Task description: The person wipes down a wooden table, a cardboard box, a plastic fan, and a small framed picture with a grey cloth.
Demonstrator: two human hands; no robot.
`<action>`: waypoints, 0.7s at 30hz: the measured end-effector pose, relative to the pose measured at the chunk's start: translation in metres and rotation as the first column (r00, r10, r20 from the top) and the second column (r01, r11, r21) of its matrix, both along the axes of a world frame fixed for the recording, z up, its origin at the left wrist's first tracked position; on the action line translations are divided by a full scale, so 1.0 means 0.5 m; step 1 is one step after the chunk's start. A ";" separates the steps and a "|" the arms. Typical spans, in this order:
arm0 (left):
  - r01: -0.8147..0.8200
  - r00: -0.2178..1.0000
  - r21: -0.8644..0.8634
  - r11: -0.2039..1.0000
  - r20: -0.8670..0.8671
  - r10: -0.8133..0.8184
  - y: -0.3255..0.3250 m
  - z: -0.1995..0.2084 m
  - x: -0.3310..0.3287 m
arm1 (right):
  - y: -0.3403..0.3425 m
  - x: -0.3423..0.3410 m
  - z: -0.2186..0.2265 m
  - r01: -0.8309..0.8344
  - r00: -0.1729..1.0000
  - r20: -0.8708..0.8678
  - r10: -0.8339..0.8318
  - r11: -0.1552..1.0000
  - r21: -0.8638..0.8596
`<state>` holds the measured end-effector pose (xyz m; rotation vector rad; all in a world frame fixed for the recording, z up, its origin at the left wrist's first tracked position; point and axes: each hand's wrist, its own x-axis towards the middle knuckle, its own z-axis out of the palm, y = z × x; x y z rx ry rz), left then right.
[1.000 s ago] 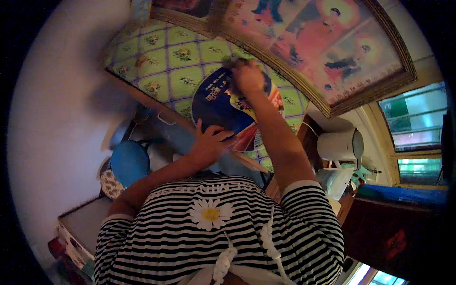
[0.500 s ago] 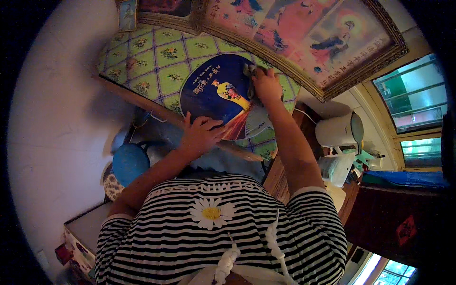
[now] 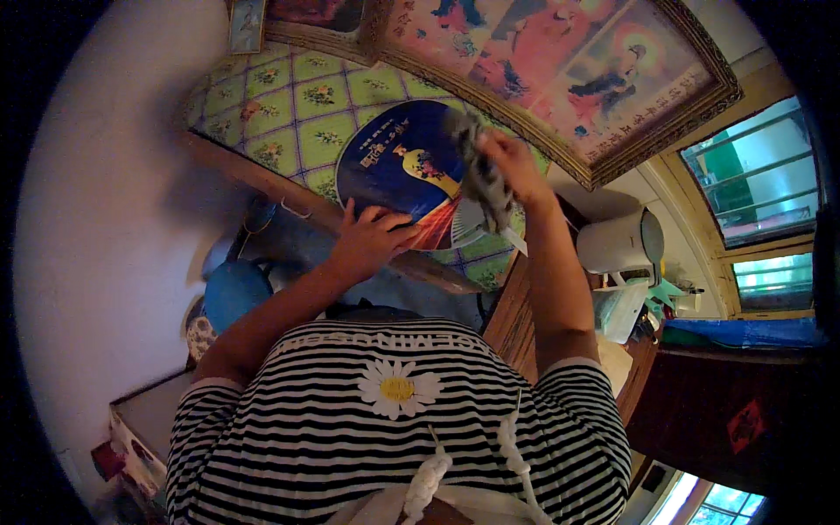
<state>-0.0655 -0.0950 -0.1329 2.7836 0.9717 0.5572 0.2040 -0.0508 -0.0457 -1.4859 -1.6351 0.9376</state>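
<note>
A round dark-blue hand fan [image 3: 376, 166] with a yellow vase picture and red and white rays lies flat on the green checked, flowered tablecloth [image 3: 297, 114]. My left hand [image 3: 372, 243] rests on its near left edge, fingers stretched out and pressing it from above. In my right hand [image 3: 516, 166], closed, is a crumpled grey cloth [image 3: 484, 179]. It hangs over the fan's right side and hides that part. Below the cloth, a short white piece [image 3: 518, 242] juts out near the fan's edge, likely its handle.
Large gilt-framed pictures [image 3: 569, 79] lean at the table's back. A small framed picture [image 3: 247, 24] stands at the far left. Right of the table are a white kettle-like pot [image 3: 617, 243] and a barred window [image 3: 757, 171]. A blue round stool seat [image 3: 238, 296] is at lower left.
My right hand has moved slightly right and nearer me, and the grey cloth now hangs down from it, more of it showing. My left hand stays on the fan's edge.
</note>
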 end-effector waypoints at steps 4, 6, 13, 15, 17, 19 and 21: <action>0.013 0.998 0.001 1.000 -0.057 -0.013 0.008 -0.003 0.004 | 0.062 0.000 -0.042 0.211 0.834 0.470 -0.289 0.954 0.213; 0.024 0.994 -0.022 0.999 -0.107 -0.026 0.005 0.006 -0.001 | 0.067 -0.037 -0.091 0.128 0.781 0.585 -0.221 0.972 0.196; 0.039 0.998 -0.057 0.998 -0.054 -0.042 0.006 -0.011 0.002 | 0.144 -0.115 -0.154 0.111 0.587 0.705 -0.399 0.902 0.417; 0.059 0.986 -0.075 0.995 -0.149 -0.069 0.010 0.001 0.000 | 0.170 -0.168 -0.131 0.085 0.612 0.723 -0.320 0.936 0.341; 0.046 0.993 -0.081 0.996 -0.106 -0.054 0.008 -0.002 -0.001 | 0.184 -0.213 -0.129 -0.003 0.644 0.730 -0.230 0.953 0.303; 0.036 0.997 -0.088 0.995 -0.064 -0.042 0.008 -0.009 0.000 | 0.175 -0.242 -0.145 -0.180 0.666 0.730 -0.154 0.917 0.357; 0.016 0.999 -0.027 1.000 -0.039 -0.017 0.007 -0.018 0.000 | 0.150 -0.267 -0.161 -0.347 0.674 0.735 -0.075 0.846 0.404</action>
